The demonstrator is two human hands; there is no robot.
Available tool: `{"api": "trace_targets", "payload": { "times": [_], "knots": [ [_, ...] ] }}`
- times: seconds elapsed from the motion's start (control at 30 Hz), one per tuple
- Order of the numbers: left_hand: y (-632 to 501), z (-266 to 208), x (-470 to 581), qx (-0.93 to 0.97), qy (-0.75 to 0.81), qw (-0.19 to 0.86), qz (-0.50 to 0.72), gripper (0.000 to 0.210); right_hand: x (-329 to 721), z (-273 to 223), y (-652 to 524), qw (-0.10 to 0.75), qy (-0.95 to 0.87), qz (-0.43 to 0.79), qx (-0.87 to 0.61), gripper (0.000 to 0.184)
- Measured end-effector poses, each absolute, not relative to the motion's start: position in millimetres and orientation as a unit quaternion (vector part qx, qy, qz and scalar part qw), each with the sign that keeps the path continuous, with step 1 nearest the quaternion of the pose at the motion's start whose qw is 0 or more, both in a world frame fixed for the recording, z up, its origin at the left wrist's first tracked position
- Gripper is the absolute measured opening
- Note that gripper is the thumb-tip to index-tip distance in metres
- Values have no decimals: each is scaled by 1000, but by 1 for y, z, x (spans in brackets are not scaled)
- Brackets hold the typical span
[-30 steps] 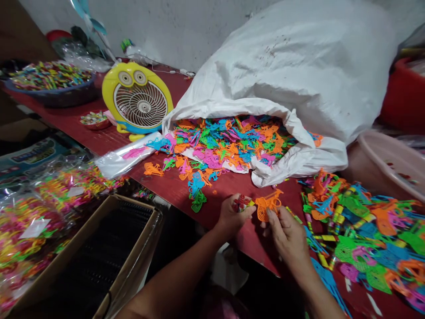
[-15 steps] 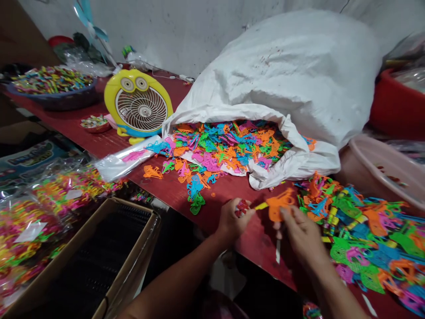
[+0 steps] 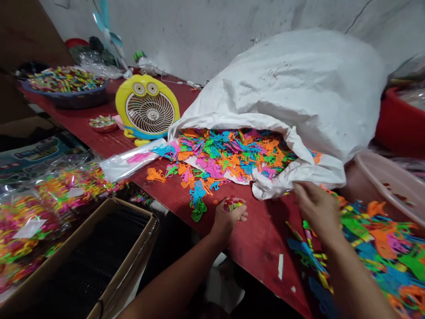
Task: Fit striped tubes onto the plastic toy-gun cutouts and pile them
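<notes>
My left hand (image 3: 229, 219) is closed around several small red and yellow pieces (image 3: 233, 204), whose ends show above the fingers and thumb; they look like short wrapped sticks. It is over the front edge of the red table. My right hand (image 3: 317, 212) is blurred above the near edge of a pile of bright plastic pieces (image 3: 385, 239), close to the sack's folded mouth. Its fingertips are unclear, so whether it holds anything does not show. Similar flat plastic pieces (image 3: 229, 155) in orange, blue, green and pink spill from a white sack (image 3: 305, 84).
A yellow fan (image 3: 151, 113) stands behind a clear plastic bag (image 3: 133, 159). A blue basin (image 3: 76, 95) of small pieces sits at far left. At right are a pink tub (image 3: 381, 177) and a red tub (image 3: 398, 119). An open carton (image 3: 122, 261) stands below the table edge.
The orange piece with a yellow stick is gone from between my hands. My right hand has moved up and slightly right, while my left still grips its small pieces. The view has shifted slightly.
</notes>
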State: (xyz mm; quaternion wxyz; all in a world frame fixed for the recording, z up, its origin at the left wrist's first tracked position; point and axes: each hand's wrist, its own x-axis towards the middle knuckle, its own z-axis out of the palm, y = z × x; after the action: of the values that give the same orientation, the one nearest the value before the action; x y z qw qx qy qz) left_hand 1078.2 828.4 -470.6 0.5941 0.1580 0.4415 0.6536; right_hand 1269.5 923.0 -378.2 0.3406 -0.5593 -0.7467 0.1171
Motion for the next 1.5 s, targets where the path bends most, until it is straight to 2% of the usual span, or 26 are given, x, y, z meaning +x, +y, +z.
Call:
{"api": "trace_targets", "payload": {
  "times": [0.1,0.23,0.33,0.53,0.67,0.8,1.0,1.17,1.37,1.43,1.5],
  "knots": [
    [828,-472,1077,160,428,592,664,41,1196,-404,951,267,-713,210,-613,30],
    [830,-475,1076,166,432,588,663,40,1163,-429,977,255,-669,279,-641,25],
    [831,-477,1076,161,445,585,658,39,1168,-439,970,270,-641,357,-624,26],
    [832,-474,1078,161,448,575,665,37,1201,-442,910,324,-601,461,-567,45],
    [833,-474,1081,172,461,572,656,36,1213,-450,873,380,-581,500,-518,39],
    [832,-476,1085,218,469,571,638,23,1212,-461,849,401,-596,490,-494,32],
    [826,-471,1081,240,465,565,638,20,1222,-448,839,316,-664,479,-478,30],
    [823,-476,1081,315,496,559,586,13,1244,-419,863,310,-661,431,-531,41],
    [820,-487,1086,420,511,514,546,15,1250,-394,886,130,-682,563,-447,37],
    [820,-487,1086,388,499,539,556,18,1256,-390,885,131,-664,566,-471,39],
    [820,-485,1085,343,480,561,581,25,1264,-390,881,186,-630,557,-508,40]
  ]
}}
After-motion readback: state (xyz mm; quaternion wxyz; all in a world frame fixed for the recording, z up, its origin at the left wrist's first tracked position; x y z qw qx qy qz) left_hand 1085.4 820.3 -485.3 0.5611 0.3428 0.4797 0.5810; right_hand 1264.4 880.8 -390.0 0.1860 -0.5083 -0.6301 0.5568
